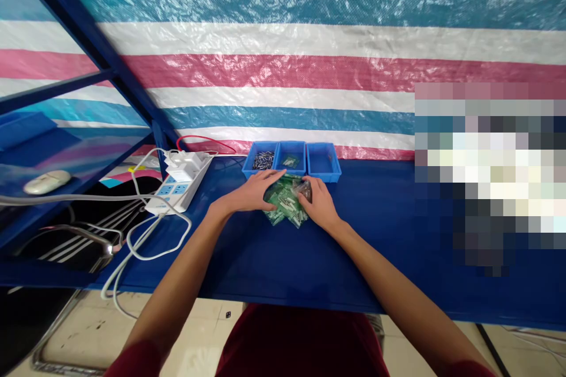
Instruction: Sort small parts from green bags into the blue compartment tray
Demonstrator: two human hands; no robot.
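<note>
A pile of small green packets (283, 203) with pale, slim pieces inside lies on the blue table (274, 265). My left hand (252, 191) curves round the pile's left side, thumb and fingers apart, with nothing held in it. On the right of the pile, my right hand (321, 203) has its thumb and fingers closed on a crinkled clear plastic bag (304, 189); its contents are too small to make out. Just behind stand blue bins: the left bin (264, 160) holds many small metal pins, and the middle bin (290, 162) has a green packet in it.
A third blue bin (322, 162) stands at the right of the row. To the left lie a white power strip (179, 188) with chargers and looping white cables (132, 241). Blue frame bars (132, 91) rise there; a striped sheet (283, 70) hangs behind.
</note>
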